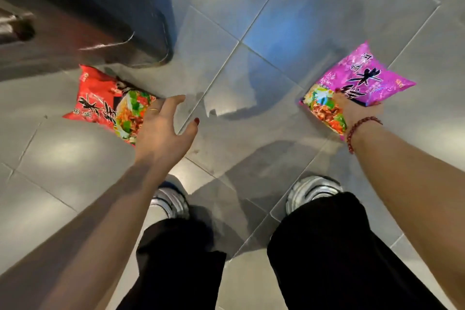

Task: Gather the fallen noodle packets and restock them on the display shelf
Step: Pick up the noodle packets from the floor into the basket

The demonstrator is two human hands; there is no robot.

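**Two packets on the floor, a hand at each**

Nearest the camera: black trousers and silver shoes, feet apart on the grey tile floor. Wide bare strip of tile between the feet and on ahead between the two packets.

Left hand: fingers spread wide, holding nothing, over the near right corner of the red noodle packet. Contact unclear. That packet lies flat, its far edge right at the foot of the dark shelf base, top left. Tight on that side, open tile on the others.

Right hand: grips the near edge of the purple noodle packet; fingers hidden under it, thumb on top. Whether the packet is off the floor is unclear. Open tile all round, well apart from the red one.
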